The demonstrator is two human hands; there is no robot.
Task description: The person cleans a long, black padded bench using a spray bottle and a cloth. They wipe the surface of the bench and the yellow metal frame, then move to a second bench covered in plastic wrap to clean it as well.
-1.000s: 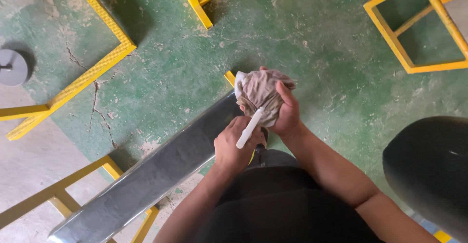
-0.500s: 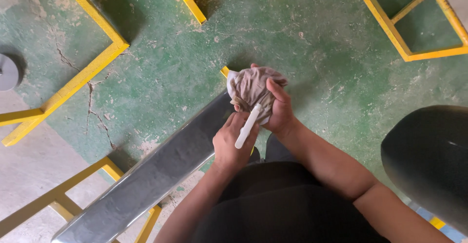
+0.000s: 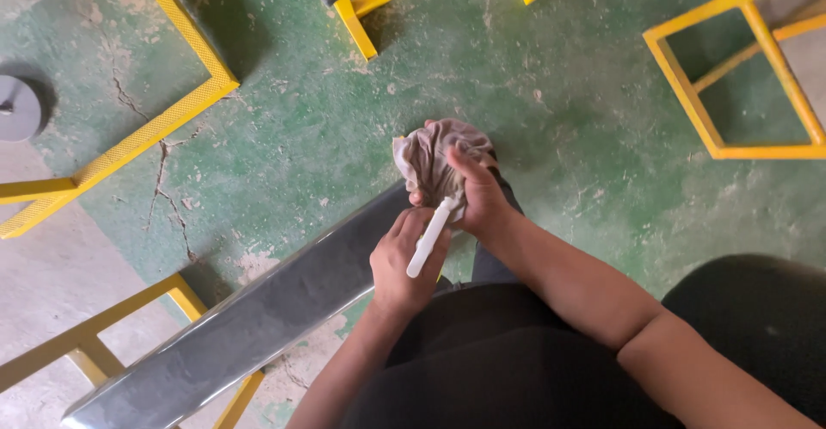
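Your white marker [image 3: 429,237] ran diagonally, its upper end pointing up and right into the rag [image 3: 439,158], its lower end toward you. The tip was hidden by cloth. Your left hand [image 3: 403,265] had its fingers curled shut around the marker above the grey bar [image 3: 249,317]; your right hand [image 3: 476,198] clutched the bunched rag.

Single head-worn view, steeply downward and close over both hands, green floor [image 3: 533,76] beyond.

Yellow frames [image 3: 742,85] on cracked green floor [image 3: 344,111]; grey disc [image 3: 17,109] far left.
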